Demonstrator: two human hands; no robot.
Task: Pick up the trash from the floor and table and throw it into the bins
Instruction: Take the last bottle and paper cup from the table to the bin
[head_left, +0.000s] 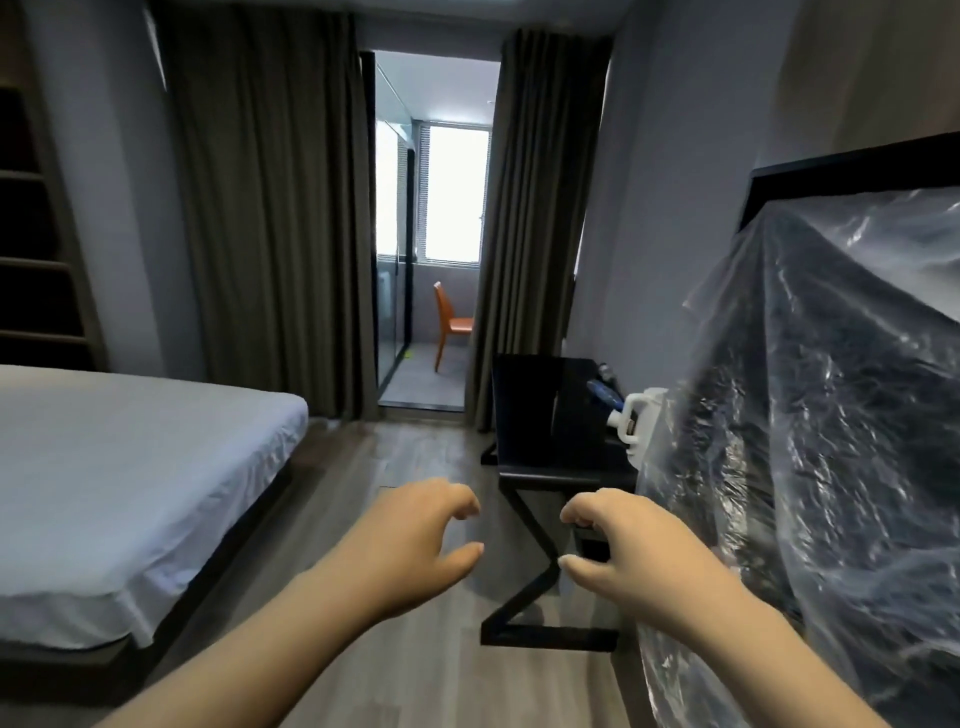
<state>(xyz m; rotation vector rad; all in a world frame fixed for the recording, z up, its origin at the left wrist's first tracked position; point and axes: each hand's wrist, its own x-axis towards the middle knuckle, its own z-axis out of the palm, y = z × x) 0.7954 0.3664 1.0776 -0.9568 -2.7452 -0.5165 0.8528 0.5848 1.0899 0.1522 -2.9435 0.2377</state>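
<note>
My left hand (415, 543) and right hand (631, 545) reach forward palms down, fingers (464, 503) loosely curled, empty; past my right fingers plastic sheeting (810, 415) half hides a white jug (638, 413).

A balcony doorway (423, 312) is flanked by 2 dark curtains (270, 208). An orange chair (453, 325) is seen beyond it, a white-sheeted bed (130, 467) left of it, and grey wood floor (410, 457) before it.
</note>
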